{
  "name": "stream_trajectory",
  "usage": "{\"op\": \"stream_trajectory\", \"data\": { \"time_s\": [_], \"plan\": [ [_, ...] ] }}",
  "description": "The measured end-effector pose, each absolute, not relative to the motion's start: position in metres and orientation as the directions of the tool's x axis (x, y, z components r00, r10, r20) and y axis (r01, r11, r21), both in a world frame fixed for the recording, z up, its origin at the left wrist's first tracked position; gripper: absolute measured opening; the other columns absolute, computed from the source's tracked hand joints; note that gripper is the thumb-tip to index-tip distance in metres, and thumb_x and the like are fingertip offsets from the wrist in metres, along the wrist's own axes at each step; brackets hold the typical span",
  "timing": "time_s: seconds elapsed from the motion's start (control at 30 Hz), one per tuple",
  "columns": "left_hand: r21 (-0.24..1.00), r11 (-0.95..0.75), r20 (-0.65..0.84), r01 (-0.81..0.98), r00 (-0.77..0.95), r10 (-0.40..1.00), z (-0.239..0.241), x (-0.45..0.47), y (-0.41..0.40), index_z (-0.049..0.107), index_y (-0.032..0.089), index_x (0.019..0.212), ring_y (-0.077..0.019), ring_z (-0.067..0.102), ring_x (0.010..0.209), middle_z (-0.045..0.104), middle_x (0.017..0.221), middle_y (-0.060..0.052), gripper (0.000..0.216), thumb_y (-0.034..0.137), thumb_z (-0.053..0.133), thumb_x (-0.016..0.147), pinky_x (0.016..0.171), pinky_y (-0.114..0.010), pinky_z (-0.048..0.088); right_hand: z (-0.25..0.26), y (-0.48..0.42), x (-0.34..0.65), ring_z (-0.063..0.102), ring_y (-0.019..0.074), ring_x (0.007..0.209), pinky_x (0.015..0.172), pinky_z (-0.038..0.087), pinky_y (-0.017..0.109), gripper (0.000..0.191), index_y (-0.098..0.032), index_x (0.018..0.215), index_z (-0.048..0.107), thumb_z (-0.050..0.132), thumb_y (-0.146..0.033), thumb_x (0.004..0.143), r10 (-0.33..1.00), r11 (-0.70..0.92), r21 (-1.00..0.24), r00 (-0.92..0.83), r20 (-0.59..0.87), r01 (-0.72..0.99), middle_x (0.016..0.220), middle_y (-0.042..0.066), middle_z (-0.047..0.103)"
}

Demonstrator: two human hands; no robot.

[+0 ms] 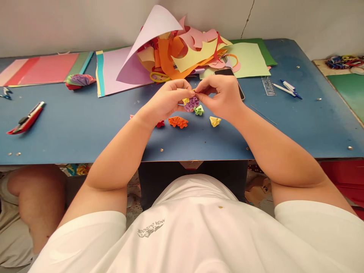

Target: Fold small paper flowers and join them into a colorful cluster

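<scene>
While fingers (184, 94) hold purple paper (192, 105), the shirt (196, 231) reads "ANTA OUTDOOR".

One purple paper cluster (191, 104), one orange cluster (178, 121), one green cluster (199, 110), two yellow clusters (215, 121); red bits (160, 124) are half hidden so dunno. Two pens (284, 90), one phone (241, 90), one stencil ruler (268, 86), one box cutter (27, 119), one tie-dye-looking bundle (80, 81). Paper scraps (196, 57)? Way too tangled to count, lol.

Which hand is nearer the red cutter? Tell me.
Left. The left hand is to the right of the red cutter; the right hand is farther right, beyond the left one.
</scene>
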State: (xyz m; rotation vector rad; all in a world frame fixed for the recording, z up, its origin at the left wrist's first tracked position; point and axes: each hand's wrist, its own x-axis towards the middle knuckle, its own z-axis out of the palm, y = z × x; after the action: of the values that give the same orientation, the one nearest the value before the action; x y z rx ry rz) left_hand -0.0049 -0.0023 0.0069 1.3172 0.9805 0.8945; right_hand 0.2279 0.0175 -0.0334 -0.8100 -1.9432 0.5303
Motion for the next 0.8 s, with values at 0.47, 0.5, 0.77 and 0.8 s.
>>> {"op": "stream_trajectory", "data": {
  "time_s": [0.47,0.5,0.77,0.8],
  "plan": [
    [0.784,-0.469,0.328,0.406,0.371,0.869,0.002,-0.026,0.014,0.083,0.022,0.083,-0.0271,0.088,0.115,0.091,0.121,-0.012,0.027,0.035,0.105,0.093,0.103,-0.042,0.08,-0.025,0.005,0.221,0.096,0.0293,0.105,0.11,0.087,0.052,0.008,-0.027,0.112,0.098,0.101,-0.033,0.109,0.826,0.551,-0.794,-0.303,0.475,0.259,0.108,0.005,0.098],
    [0.776,-0.476,0.332,0.412,0.375,0.866,0.002,-0.027,0.014,0.084,0.023,0.083,-0.0275,0.088,0.115,0.092,0.123,-0.012,0.026,0.034,0.105,0.092,0.101,-0.042,0.079,-0.025,0.005,0.221,0.097,0.0293,0.106,0.111,0.086,0.052,0.006,-0.026,0.113,0.099,0.1,-0.031,0.109,0.819,0.56,-0.786,-0.312,0.481,0.26,0.11,0.005,0.099],
    [0.816,-0.457,0.324,0.353,0.374,0.869,0.012,-0.026,0.005,0.088,0.03,0.074,-0.035,0.084,0.131,0.092,0.12,-0.012,0.024,0.023,0.103,0.091,0.12,-0.048,0.073,-0.035,0.01,0.22,0.097,0.0292,0.104,0.104,0.085,0.05,0.011,-0.027,0.115,0.098,0.087,-0.029,0.113,0.753,0.649,-0.716,-0.354,0.555,0.257,0.113,0.006,0.1],
    [0.825,-0.45,0.32,0.343,0.372,0.871,0.011,-0.026,0.005,0.087,0.03,0.073,-0.0353,0.084,0.132,0.091,0.118,-0.012,0.026,0.022,0.103,0.091,0.12,-0.049,0.072,-0.036,0.01,0.219,0.097,0.0292,0.104,0.103,0.084,0.049,0.014,-0.027,0.116,0.098,0.084,-0.027,0.113,0.742,0.664,-0.696,-0.358,0.567,0.273,0.114,0.006,0.1]
  ]
}}
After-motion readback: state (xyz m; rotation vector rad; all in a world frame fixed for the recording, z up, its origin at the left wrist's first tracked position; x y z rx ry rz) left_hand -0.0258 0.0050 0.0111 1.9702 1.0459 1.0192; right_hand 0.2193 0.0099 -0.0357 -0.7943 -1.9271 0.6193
